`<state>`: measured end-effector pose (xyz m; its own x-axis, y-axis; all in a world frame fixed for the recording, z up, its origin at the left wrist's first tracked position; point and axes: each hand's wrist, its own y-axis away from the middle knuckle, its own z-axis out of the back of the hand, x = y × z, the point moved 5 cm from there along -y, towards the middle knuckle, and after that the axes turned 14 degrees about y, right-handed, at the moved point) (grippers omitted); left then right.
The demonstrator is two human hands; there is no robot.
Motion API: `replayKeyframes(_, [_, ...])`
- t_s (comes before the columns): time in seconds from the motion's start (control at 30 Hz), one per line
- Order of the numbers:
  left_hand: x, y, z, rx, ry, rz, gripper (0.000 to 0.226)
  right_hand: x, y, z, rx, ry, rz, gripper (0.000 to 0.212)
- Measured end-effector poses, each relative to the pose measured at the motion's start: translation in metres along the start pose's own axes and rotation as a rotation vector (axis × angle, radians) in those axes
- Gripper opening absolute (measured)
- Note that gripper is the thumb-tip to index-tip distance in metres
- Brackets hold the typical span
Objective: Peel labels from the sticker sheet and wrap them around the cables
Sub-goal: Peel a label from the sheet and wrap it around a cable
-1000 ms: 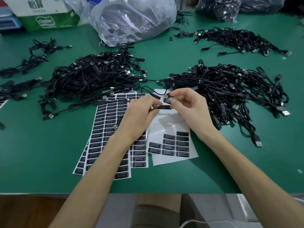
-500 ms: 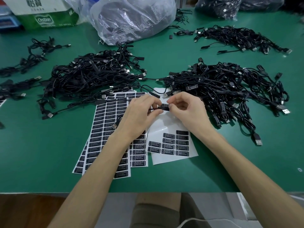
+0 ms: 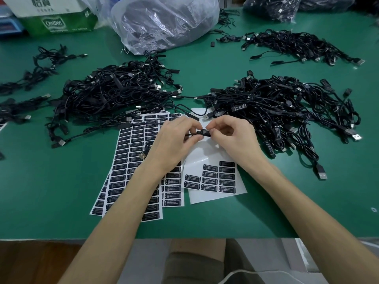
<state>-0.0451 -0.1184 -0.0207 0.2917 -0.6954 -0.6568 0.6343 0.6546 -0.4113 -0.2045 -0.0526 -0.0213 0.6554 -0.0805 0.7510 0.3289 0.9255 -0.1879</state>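
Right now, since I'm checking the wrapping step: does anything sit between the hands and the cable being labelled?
Nothing visible does. The left hand and right hand both pinch the cable directly, with the label on it, above the half-used sticker sheet.

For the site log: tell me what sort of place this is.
Likely a small assembly or packing workshop: heaps of identical black USB cables on a green table, sheets of LED CONTROLLER labels, bagged stock behind.
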Motion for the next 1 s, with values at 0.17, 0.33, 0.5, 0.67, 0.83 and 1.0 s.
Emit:
replayKeyframes(0.17, [-0.0005,-0.0003,0.0004,0.005,0.000,-0.009,0.020,0.0002,-0.0001,-0.0004,0.012,0.000,-0.012,0.018])
replayKeyframes(0.33, [-0.0001,-0.0007,-0.0003,0.008,-0.011,-0.005,0.019,0.0009,-0.0003,-0.0004,0.014,0.008,-0.012,0.018])
replayKeyframes(0.5, [0.0003,-0.0007,-0.0006,0.009,-0.015,-0.006,0.019,0.0012,0.0001,-0.0008,0.022,0.025,-0.009,0.018])
replayKeyframes(0.67, [0.0006,-0.0003,0.0001,0.000,0.003,-0.010,0.021,0.0011,0.0006,-0.0014,0.016,0.032,0.004,0.020])
replayKeyframes(0.83, [0.0003,0.0002,-0.0006,0.012,0.002,-0.031,0.020,-0.0004,-0.0002,-0.0020,0.015,0.036,0.014,0.022])
replayKeyframes(1.0, [-0.0009,0.0004,0.0003,0.001,0.001,-0.052,0.020,-0.0021,-0.0005,-0.0035,0.009,0.049,0.015,0.020])
